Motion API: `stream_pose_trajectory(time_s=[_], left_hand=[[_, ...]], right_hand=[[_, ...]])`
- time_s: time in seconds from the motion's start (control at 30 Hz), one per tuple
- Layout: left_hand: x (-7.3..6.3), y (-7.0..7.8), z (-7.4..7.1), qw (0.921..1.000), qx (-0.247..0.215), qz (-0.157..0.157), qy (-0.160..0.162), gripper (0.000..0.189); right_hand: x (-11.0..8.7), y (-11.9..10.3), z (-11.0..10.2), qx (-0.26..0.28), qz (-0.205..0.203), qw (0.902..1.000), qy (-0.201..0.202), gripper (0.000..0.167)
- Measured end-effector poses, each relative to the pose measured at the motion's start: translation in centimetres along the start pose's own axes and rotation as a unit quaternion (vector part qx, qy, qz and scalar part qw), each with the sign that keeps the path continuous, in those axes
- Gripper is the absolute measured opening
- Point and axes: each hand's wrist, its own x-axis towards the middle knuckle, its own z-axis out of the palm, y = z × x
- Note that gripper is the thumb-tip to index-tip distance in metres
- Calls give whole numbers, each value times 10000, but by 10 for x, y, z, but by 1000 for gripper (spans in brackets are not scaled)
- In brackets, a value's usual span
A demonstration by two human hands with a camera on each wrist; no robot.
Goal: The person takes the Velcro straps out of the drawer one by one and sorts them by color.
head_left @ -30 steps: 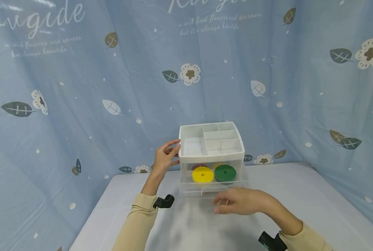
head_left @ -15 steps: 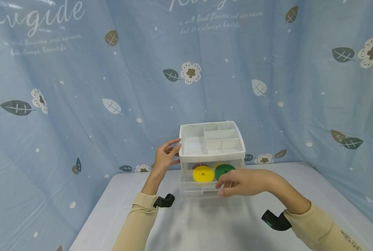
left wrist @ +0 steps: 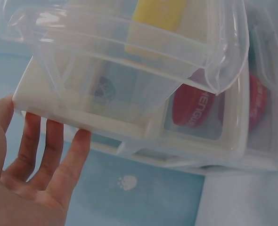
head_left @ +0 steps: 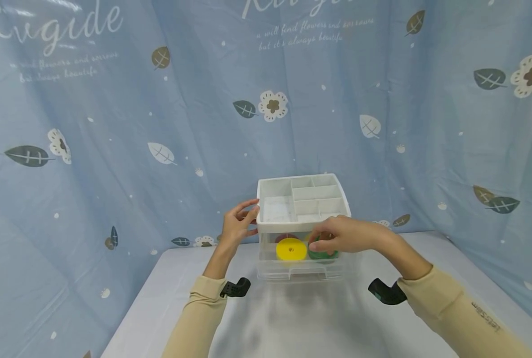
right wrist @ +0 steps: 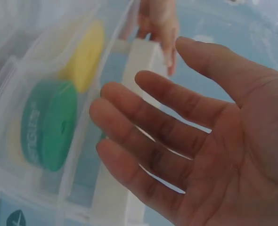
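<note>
A white organizer box [head_left: 276,209] with a compartmented top stands on the table, its clear drawer [head_left: 272,271] pulled out. In the drawer lie a yellow disc [head_left: 288,256] and a green disc [right wrist: 59,125], each with a small centre hole; a red disc [left wrist: 193,106] is partly hidden behind. My left hand [head_left: 235,226] touches the organizer's left side with thumb and fingertips, fingers fairly straight. My right hand [head_left: 355,236] is over the drawer's right part and partly hides the green disc. Its fingers are spread and slightly bent in the right wrist view, and nothing is in them.
A white cloth covers the table [head_left: 274,323]. Behind and beside it hangs a blue patterned curtain [head_left: 203,124], close to the organizer's back. Black wrist cameras sit on both sleeves.
My right hand has risen from in front of the drawer and moved forward over the green disc. My left hand stays at the organizer's side, and the drawer has not moved.
</note>
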Motion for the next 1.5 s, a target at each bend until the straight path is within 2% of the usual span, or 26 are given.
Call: stream_pose_trajectory(time_s=[0.3, 0.53, 0.7, 0.8, 0.97, 1.13, 1.2, 1.37, 1.5], left_hand=[[0, -1, 1, 9999, -112, -99, -25, 36], [1, 2, 1, 9999, -126, -69, -17, 35], [0, 2, 1, 9999, -93, -83, -3, 37], [1, 2, 1, 9999, -75, -95, 24, 37], [1, 1, 1, 9999, -79, -79, -9, 41], [-9, 21, 0, 9994, -145, -245, -193, 40], [-9, 23, -1, 9990, -173, -327, -243, 39], [2, 3, 0, 9996, -128, -220, -146, 40], [2, -1, 0, 9999, -13, -92, -49, 39]], right_hand=[[15, 16, 9, -487, 774, 9956, 199, 30], [21, 11, 20, -1059, 919, 9886, 545, 34], [26, 6, 32, -1618, 1186, 9763, 817, 39], [27, 6, 37, -1847, 1250, 9709, 872, 40], [29, 9, 42, -1951, 1354, 9680, 806, 41], [31, 10, 44, -1937, 1349, 9685, 793, 40], [31, 10, 44, -1891, 1344, 9693, 810, 39], [31, 9, 43, -1831, 1377, 9699, 824, 40], [32, 8, 44, -1813, 1425, 9694, 846, 39]])
